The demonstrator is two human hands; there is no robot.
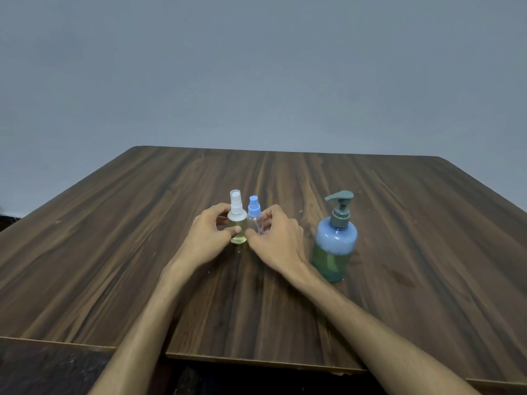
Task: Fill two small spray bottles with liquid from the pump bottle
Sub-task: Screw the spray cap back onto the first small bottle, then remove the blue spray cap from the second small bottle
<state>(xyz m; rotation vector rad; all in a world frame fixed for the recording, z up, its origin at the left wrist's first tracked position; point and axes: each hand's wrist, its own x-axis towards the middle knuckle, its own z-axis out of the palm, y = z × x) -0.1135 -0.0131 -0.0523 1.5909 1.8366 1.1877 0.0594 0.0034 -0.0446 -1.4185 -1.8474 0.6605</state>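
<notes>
Two small spray bottles stand upright and touching at the middle of the worktop [142, 238], each steadied by one hand, probably so they stay put and close together. The left hand [206, 238] curls its fingers [221, 208] behind the white-capped bottle [237, 220], with the thumb across its front; this bottle shows a pale yellowish liquid inside. The right hand [278, 238] wraps its fingers [266, 215] round the blue-capped bottle [253, 215], whose clear body looks nearly empty, though its lower part is hidden by the hand. Both caps are on, so nothing can go in until a cap is twisted off; holding each body low leaves the spray heads free for that, which seems the reason for the low grips. The pump bottle [335, 238] stands upright to the right, near the right wrist but apart from it, about half full of greenish liquid, its nozzle pointing left toward the small bottles. That nearness keeps the reach short, yet the right forearm could knock it when moving. Behind the worktop is a plain grey wall [256, 67]. Nothing else stands between the hands and the pump.
</notes>
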